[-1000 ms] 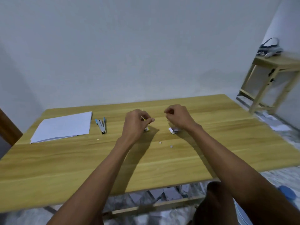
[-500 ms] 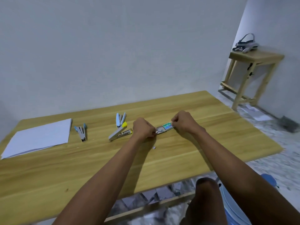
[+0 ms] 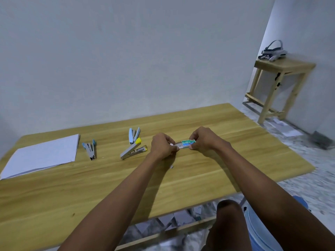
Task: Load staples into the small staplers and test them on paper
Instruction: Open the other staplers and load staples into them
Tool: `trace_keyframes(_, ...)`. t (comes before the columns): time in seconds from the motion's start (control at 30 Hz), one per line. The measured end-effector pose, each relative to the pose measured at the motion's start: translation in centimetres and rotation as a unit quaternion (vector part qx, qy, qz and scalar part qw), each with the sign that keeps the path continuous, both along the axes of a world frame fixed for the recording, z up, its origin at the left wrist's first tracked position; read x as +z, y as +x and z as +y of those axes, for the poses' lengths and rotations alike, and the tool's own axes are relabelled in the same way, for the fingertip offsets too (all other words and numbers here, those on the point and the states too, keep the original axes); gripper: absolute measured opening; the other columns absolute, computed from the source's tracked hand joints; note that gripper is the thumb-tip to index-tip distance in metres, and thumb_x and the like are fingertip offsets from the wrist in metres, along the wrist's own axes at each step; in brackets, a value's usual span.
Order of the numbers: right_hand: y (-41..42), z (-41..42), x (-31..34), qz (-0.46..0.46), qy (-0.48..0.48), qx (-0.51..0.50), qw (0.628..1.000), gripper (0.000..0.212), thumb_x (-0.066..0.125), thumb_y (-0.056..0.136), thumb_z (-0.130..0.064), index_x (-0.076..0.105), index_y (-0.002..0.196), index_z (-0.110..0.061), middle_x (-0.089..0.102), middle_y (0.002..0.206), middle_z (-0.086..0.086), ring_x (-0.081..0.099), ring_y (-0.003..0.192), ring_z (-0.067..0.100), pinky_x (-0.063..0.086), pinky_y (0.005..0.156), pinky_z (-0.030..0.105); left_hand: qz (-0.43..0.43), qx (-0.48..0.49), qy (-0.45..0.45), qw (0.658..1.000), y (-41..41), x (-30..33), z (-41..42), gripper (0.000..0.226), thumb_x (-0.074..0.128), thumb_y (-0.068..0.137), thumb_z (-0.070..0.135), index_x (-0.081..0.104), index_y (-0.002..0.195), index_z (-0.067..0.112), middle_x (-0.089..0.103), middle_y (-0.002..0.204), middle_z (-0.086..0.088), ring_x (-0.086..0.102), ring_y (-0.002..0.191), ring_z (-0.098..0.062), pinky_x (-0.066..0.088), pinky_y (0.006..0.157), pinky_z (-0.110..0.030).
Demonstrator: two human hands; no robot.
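Observation:
A small green staple box (image 3: 188,143) lies on the wooden table (image 3: 199,180) between my hands. My right hand (image 3: 204,140) pinches the box's right end. My left hand (image 3: 162,146) grips its pale inner tray at the left end. A yellow-tipped stapler (image 3: 133,150) lies flipped open just left of my left hand. One blue stapler (image 3: 133,135) lies open behind it, and another blue stapler (image 3: 90,149) rests further left. A stack of white paper (image 3: 42,156) sits at the table's left end.
A tiny staple scrap (image 3: 171,167) lies on the table near my left wrist. A small wooden side table (image 3: 281,69) with a headset on it stands at the right by the wall. My knee (image 3: 229,211) and a blue seat show below the table's front edge.
The view has swung right, then steadied. My hands came down from mid-air onto the staple box and now hold it at both ends; the yellow stapler lies uncovered.

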State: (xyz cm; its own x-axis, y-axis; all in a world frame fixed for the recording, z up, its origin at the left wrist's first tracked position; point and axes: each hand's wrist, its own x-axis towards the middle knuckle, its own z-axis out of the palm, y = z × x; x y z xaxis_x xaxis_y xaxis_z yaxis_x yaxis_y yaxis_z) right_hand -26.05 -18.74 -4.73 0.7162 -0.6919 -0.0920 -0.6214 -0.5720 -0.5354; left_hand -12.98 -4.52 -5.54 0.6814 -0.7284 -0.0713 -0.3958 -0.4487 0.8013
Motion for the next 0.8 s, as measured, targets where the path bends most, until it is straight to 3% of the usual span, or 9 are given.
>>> trace_keyframes(0.2,0.1,1.0,0.5,-0.018,0.018,0.034,0.999,0.034,0.086,0.074,-0.016,0.073,0.106,-0.012,0.069,0.094,0.0,0.064,0.08,0.009,0.047,0.064,0.021,-0.031,-0.038,-0.004,0.999,-0.6,0.6,-0.3,0.026,0.082,0.076,0.014,0.078,0.099,0.002,0.075,0.098,-0.014,0.069,0.088,-0.022,0.056,0.076,-0.033)
trace_keyframes(0.33,0.6,1.3,0.6,-0.019,0.013,0.044,0.999,0.033,0.086,0.073,-0.017,0.075,0.104,-0.012,0.073,0.099,0.005,0.064,0.079,0.011,0.047,0.064,0.021,0.004,-0.044,0.019,0.999,-0.3,1.0,-0.5,0.024,0.068,0.087,0.006,0.074,0.11,0.002,0.073,0.11,-0.014,0.066,0.101,-0.023,0.056,0.087,-0.034)
trace_keyframes(0.43,1.2,1.8,0.3,-0.014,0.004,0.047,0.999,0.033,0.085,0.075,-0.019,0.075,0.105,-0.012,0.072,0.101,0.004,0.064,0.082,0.011,0.047,0.063,0.021,0.017,-0.002,-0.001,1.0,0.1,0.5,-0.6,0.025,0.069,0.083,-0.002,0.074,0.107,0.001,0.072,0.111,-0.016,0.068,0.101,-0.025,0.058,0.089,-0.038)
trace_keyframes(0.53,1.6,2.0,0.1,0.0,-0.01,0.05,0.999,0.033,0.084,0.076,-0.021,0.073,0.107,-0.014,0.072,0.106,0.005,0.063,0.084,0.01,0.044,0.059,0.018,0.032,0.028,-0.019,0.999,0.1,0.3,-0.2,0.023,0.071,0.082,0.0,0.075,0.105,0.002,0.072,0.11,-0.015,0.067,0.102,-0.023,0.059,0.083,-0.034)
trace_keyframes(0.6,1.8,2.1,0.4,0.002,0.0,0.052,0.999,0.038,0.082,0.079,-0.019,0.07,0.114,-0.013,0.07,0.112,0.005,0.064,0.091,0.013,0.045,0.063,0.019,0.016,0.021,-0.025,0.999,0.4,0.9,0.4,0.02,0.068,0.085,0.0,0.074,0.105,0.001,0.071,0.106,-0.014,0.066,0.098,-0.021,0.058,0.076,-0.029)
trace_keyframes(0.7,3.0,3.0,1.5,-0.044,0.004,0.062,0.997,0.04,0.071,0.088,-0.017,0.063,0.126,-0.012,0.064,0.123,0.004,0.061,0.106,0.018,0.045,0.078,0.023,-0.039,0.01,-0.058,0.998,1.8,2.7,1.9,0.017,0.062,0.087,-0.004,0.076,0.095,0.004,0.073,0.09,-0.011,0.066,0.077,-0.019,0.058,0.075,-0.033)
trace_keyframes(0.8,5.3,5.4,2.6,-0.107,-0.009,0.085,0.991,0.02,0.061,0.095,-0.023,0.072,0.105,-0.011,0.071,0.104,0.005,0.065,0.095,0.02,0.044,0.075,0.026,-0.107,0.043,-0.082,0.99,4.4,4.7,4.5,0.029,0.054,0.081,-0.007,0.077,0.082,0.012,0.068,0.075,-0.002,0.06,0.065,-0.016,0.051,0.065,-0.027)
